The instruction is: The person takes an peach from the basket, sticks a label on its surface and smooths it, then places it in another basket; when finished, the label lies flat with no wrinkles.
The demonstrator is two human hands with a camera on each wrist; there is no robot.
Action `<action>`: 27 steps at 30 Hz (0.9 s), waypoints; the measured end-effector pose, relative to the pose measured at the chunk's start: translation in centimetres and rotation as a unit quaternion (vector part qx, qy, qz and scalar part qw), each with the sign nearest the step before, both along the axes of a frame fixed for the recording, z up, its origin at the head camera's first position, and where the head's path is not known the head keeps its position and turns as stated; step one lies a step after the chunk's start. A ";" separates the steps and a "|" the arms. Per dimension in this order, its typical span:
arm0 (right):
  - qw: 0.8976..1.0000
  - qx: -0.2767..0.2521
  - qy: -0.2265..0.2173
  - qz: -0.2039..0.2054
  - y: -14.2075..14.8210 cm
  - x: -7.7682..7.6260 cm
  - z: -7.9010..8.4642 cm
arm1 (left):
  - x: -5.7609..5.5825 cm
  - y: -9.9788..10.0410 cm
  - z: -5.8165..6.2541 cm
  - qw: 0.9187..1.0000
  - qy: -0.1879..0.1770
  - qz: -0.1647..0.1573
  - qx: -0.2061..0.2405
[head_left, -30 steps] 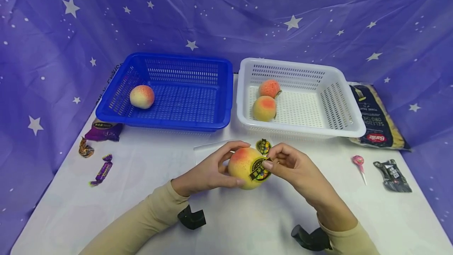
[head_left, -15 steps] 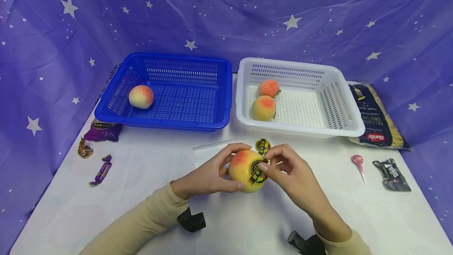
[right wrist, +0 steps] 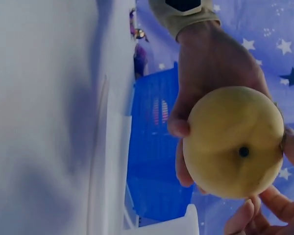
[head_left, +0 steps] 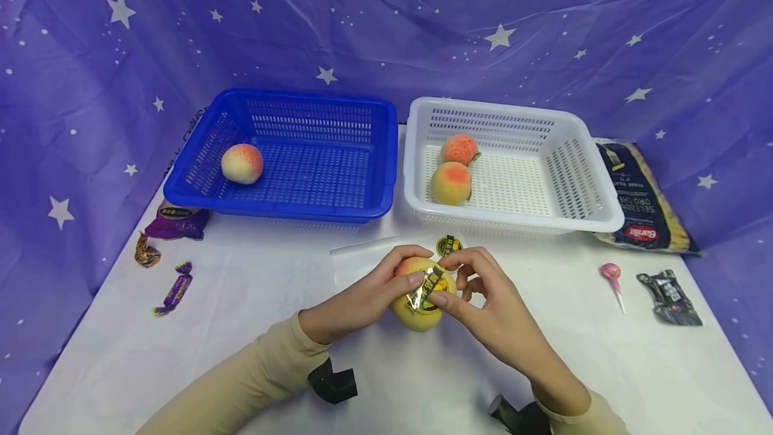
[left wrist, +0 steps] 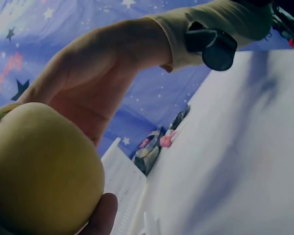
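Observation:
Between both hands is a yellow peach with a red blush and a round black-and-gold fruit sticker on its upper face. My left hand grips it from the left, thumb on the sticker's shiny dark strip. On the right side, my right hand has its thumb on the sticker's lower edge and its index finger at the peach's far side, the other fingers curled. The peach's underside, with a dark dimple, shows in the right wrist view, held above the table. Another round sticker lies just behind the hands.
A blue basket holds one peach; a white basket holds two. A clear sheet lies behind the hands. Wrapped sweets lie left; a lollipop, a black packet and a pasta bag lie right.
The left thumb has moved from the peach's lower side up onto the sticker. The sticker's strip has turned steeper and shinier. The right hand has shifted slightly left and its thumb lower.

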State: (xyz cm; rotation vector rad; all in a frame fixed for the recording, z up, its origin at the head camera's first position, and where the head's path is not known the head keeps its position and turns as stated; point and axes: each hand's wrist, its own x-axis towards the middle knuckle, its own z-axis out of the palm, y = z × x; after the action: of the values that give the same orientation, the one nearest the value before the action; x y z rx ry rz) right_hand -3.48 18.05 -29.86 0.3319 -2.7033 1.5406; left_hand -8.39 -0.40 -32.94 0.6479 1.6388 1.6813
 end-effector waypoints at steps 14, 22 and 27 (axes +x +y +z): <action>0.998 0.053 0.041 0.021 2.1 -1.0 -2.3 | -0.9 0.0 -1.9 0.999 -0.032 -0.010 -0.011; 0.962 0.172 0.087 -0.193 8.6 -3.5 -2.0 | -2.0 -0.4 -2.9 0.984 -0.150 -0.050 0.085; 0.932 0.254 0.016 -0.260 14.4 -5.3 -2.3 | -2.8 0.0 -1.8 0.998 -0.050 -0.023 0.016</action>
State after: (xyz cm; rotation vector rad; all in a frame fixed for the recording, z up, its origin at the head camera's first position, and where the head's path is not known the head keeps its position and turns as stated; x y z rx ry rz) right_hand -8.79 32.50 -32.17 -0.3386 -2.7959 0.6890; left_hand -11.19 -0.44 -34.75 0.6019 1.5184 1.6825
